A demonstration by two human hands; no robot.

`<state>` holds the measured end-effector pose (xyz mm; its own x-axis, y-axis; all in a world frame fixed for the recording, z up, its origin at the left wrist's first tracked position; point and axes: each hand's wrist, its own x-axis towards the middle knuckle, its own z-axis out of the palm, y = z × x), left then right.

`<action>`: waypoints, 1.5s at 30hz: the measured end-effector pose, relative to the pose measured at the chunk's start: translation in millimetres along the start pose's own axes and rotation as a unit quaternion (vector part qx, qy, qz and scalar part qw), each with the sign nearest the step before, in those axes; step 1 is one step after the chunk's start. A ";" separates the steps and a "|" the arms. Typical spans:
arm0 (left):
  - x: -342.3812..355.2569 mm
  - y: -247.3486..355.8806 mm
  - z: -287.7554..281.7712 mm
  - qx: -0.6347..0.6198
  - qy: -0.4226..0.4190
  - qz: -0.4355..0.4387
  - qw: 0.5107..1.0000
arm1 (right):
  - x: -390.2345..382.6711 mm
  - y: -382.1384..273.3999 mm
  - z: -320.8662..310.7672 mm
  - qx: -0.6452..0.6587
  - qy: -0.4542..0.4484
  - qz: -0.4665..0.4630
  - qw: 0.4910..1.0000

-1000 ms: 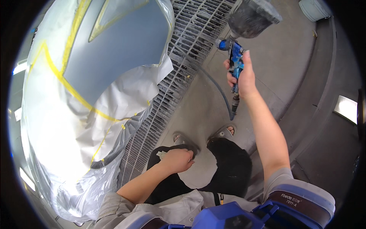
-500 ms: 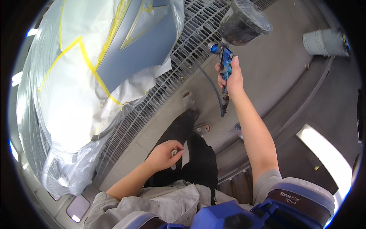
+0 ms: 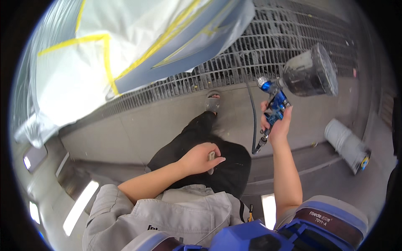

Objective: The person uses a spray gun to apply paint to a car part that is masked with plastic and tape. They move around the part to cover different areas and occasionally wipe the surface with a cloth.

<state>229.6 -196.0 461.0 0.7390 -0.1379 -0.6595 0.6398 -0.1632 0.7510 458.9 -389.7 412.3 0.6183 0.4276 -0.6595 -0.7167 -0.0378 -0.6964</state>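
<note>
The right hand point(image 3: 277, 123) is wrapped tight round the grip of a blue spray gun point(image 3: 274, 104), held up and out in front of the body. The gun is topped by a dark, paint-flecked cup point(image 3: 307, 75) that's tilted off toward the right. A black air hose point(image 3: 252, 113) is plugged into the bottom of the grip, just below the hand, and can be seen looping up toward the floor grating point(image 3: 272, 46).

The left hand point(image 3: 201, 158) is kept low, resting against the black trousers point(image 3: 209, 146) at the thigh. It's loosely curled, and something small and pale point(image 3: 211, 155) seems to be pinched between thumb and fingers, though what it is can't really be told from here.

Further out, one foot in a grey shoe point(image 3: 212, 101) is planted right at the edge of the grating, on the plain grey floor point(image 3: 138, 125). Up and to the left, well apart from the gun, a blue-grey car panel point(image 3: 176, 54) is seen masked off with white sheeting point(image 3: 83, 71) and strips of yellow tape point(image 3: 104, 54). Over on the right, a grey cylinder-shaped thing point(image 3: 345, 144) is lying on the floor near a raised step. A grey jacket and the blue straps of the head rig are caught at the bottom edge.
</note>
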 end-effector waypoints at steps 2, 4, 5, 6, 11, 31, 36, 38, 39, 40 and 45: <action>5.5 12.0 5.6 -0.036 0.061 -0.021 0.997 | 5.0 -12.3 -4.7 -0.014 -0.052 0.029 0.998; 10.0 20.6 14.9 -0.064 0.098 -0.076 0.990 | 8.8 -24.3 -11.8 -0.041 -0.102 0.051 0.993; 13.7 23.8 22.0 -0.091 0.116 -0.096 0.984 | 12.2 -29.3 -16.1 -0.043 -0.129 0.058 0.989; 17.1 25.7 29.9 -0.115 0.136 -0.106 0.978 | 16.0 -32.8 -19.0 -0.048 -0.157 0.063 0.984; 57.6 36.0 91.5 -0.134 0.269 -0.037 0.953 | 42.6 -56.6 -36.6 -0.068 -0.293 0.094 0.949; 334.1 -47.1 139.2 0.033 0.130 0.409 0.903 | 164.5 -17.8 -29.2 -0.235 -0.502 0.044 0.832; 356.9 -79.4 160.7 0.156 0.155 0.421 0.880 | 155.2 27.8 -43.2 -0.264 -0.590 -0.075 0.760; 362.3 -85.9 160.3 0.224 0.128 0.421 0.870 | 153.5 41.2 -45.3 -0.264 -0.558 -0.130 0.776; 363.6 -88.2 158.9 0.256 0.114 0.418 0.864 | 152.7 46.5 -45.6 -0.257 -0.544 -0.154 0.784; 363.6 -89.7 160.2 0.286 0.119 0.382 0.871 | 150.1 49.5 -46.9 -0.257 -0.558 -0.157 0.774; 348.3 -102.9 172.5 0.382 0.150 0.257 0.875 | 121.1 47.8 -41.5 -0.221 -0.561 -0.214 0.768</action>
<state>384.7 -395.8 148.4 0.9832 -0.1408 -0.1163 -0.0367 -0.7759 0.6298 512.9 -377.2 287.4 -0.0793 0.9866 0.1429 -0.1925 0.1254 -0.9732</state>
